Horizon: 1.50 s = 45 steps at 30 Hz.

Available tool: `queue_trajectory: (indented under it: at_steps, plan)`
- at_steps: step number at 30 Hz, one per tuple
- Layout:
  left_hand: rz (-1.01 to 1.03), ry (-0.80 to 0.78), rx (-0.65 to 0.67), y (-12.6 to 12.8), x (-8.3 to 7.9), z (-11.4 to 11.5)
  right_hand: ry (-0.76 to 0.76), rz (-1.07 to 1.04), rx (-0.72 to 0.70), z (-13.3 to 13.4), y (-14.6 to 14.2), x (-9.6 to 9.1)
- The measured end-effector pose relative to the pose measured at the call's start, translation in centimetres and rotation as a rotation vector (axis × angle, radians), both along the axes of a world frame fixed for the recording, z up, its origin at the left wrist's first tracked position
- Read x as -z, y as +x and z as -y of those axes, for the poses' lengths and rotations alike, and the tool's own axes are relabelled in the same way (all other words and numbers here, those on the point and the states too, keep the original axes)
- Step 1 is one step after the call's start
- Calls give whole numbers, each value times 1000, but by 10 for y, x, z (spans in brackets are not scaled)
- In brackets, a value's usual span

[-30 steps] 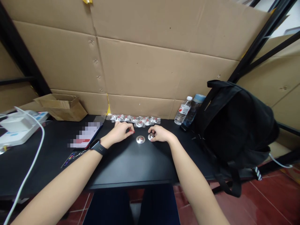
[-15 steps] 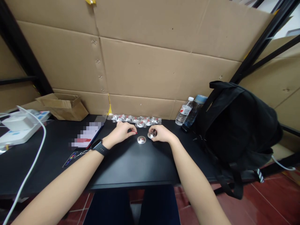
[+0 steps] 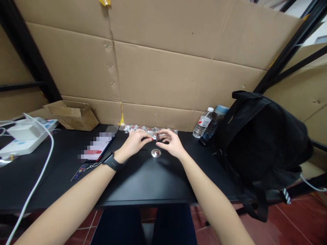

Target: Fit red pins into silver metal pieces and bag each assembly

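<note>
A round silver metal disc (image 3: 156, 153) lies on the black table (image 3: 143, 180) just in front of both hands. My right hand (image 3: 170, 143) is lifted off the table and pinches a second small silver metal piece (image 3: 160, 137) between thumb and fingers. My left hand (image 3: 136, 141), with a black watch on its wrist, is curled with its fingertips pinched together right beside that piece; a tiny red thing shows at its fingertips. Behind the hands, a row of several small clear bags with metal parts (image 3: 143, 129) lies along the cardboard wall.
A black backpack (image 3: 265, 143) stands on the right, with two water bottles (image 3: 208, 122) beside it. A phone (image 3: 95, 147) and a keyring lie to the left. Further left are an open cardboard box (image 3: 73, 115), white devices (image 3: 22, 136) and a white cable (image 3: 38, 173).
My right hand has picked the small silver piece up off the table and raised it toward the left hand. My left hand has moved right to meet it. The other disc stays put.
</note>
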State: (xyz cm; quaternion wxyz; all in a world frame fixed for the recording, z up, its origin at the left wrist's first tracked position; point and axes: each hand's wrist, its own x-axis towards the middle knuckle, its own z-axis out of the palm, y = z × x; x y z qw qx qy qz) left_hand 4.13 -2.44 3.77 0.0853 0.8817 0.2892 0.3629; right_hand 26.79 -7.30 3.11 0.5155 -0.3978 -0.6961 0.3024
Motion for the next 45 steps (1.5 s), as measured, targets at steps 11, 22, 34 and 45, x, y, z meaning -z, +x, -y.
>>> queue_trajectory:
  at_steps: [11, 22, 34, 45]
  plan:
    - [35, 127, -133, 9, 5, 14, 26, -61, -35, 10, -17, -4]
    - [59, 213, -169, 13, -1, 24, -11, -123, -82, 10, -17, -3]
    - [23, 335, -187, 13, -2, 28, -98, -169, -56, 3, -13, 4]
    - [20, 255, -172, 16, 2, 27, -127, -130, -89, -3, -7, 6]
